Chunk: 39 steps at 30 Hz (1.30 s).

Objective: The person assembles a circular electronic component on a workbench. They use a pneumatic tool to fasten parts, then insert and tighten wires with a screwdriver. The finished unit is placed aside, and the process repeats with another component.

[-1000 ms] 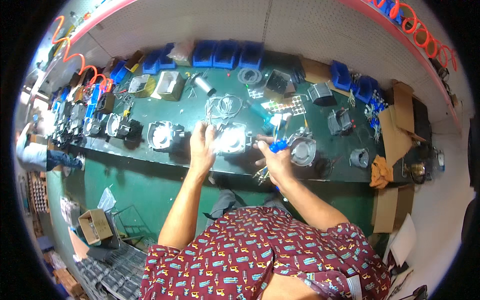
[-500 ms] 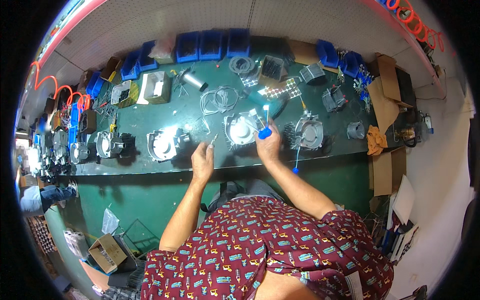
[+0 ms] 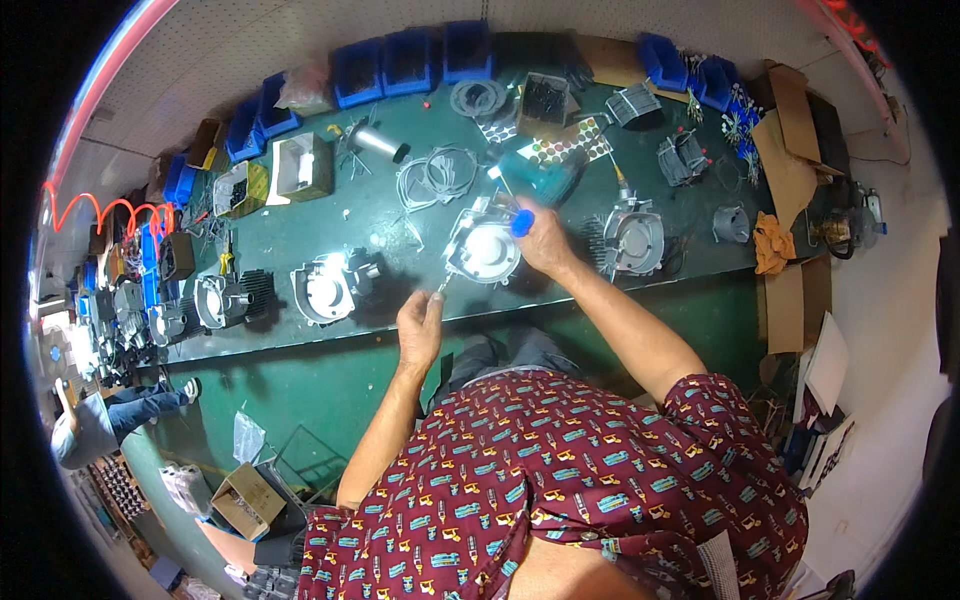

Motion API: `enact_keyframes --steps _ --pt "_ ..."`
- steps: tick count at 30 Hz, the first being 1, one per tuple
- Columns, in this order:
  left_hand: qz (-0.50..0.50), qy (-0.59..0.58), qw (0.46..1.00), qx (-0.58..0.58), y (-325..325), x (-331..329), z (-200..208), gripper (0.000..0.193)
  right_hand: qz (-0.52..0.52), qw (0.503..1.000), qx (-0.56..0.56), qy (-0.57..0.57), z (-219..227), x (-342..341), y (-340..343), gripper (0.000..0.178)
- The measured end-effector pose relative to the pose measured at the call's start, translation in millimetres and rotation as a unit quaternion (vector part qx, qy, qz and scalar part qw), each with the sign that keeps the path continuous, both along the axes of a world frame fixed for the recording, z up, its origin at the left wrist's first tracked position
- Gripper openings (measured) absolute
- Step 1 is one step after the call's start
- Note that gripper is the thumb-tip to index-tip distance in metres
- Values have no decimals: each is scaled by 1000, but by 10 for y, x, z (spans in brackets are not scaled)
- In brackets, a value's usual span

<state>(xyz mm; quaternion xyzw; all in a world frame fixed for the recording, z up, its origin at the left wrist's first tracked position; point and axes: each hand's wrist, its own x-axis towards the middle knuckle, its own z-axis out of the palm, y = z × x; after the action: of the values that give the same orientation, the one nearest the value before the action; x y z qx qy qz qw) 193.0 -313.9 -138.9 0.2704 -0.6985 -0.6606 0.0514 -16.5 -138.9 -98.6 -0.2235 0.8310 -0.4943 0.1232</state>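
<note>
Against a pale perforated wall (image 3: 570, 18) runs a long, dark green workbench (image 3: 345, 222), with a row of open blue plastic bins (image 3: 408, 87) along its back. Near the bench's front edge, ahead of the person in a maroon patterned shirt (image 3: 560, 445), sits a silver-grey metal housing with a round face (image 3: 488, 252); both bare hands are at it. The left hand (image 3: 420, 325) is at the housing's lower left corner, thumb and fingers pinched on a slender metallic piece (image 3: 443, 286) that points up toward the housing. That piece is so small in this view that its kind, and whether it touches the housing, cannot be told for certain. The right hand (image 3: 545, 243) is at the housing's upper right side, its fingers closed on a bright blue rounded piece (image 3: 521, 222).

Left of the worked housing lies a brightly lit silver housing (image 3: 325, 290); to its right is another silver housing with dark fins (image 3: 633, 242). Behind are a coil of grey cable (image 3: 408, 188) and a silver cylinder with a dark end (image 3: 375, 143). An orange cloth (image 3: 772, 245) lies at the bench's right end.
</note>
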Motion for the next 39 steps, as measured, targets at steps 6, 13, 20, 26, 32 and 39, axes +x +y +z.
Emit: enact_keyframes --steps 6,13,20,26,32,39 --pt "-2 -24 998 53 29 -155 -24 19 10 1000 -14 10 -23 -14 17 35" --pt "-11 -120 951 284 -144 -353 14 18 16 1000 -2 -22 78 -18 16 34" --pt "28 -171 816 552 -183 -410 20 25 19 1000 -8 -4 9 -23 10 35" --pt "-7 -101 954 283 -116 -391 -128 17 13 1000 -10 8 6 -39 5 33" --pt "-78 52 935 -341 33 -369 -60 11 3 999 -49 15 -30 -2 3 33" --pt "-29 -75 995 57 40 -354 58 19 6 999 -47 22 -61 -21 15 36"
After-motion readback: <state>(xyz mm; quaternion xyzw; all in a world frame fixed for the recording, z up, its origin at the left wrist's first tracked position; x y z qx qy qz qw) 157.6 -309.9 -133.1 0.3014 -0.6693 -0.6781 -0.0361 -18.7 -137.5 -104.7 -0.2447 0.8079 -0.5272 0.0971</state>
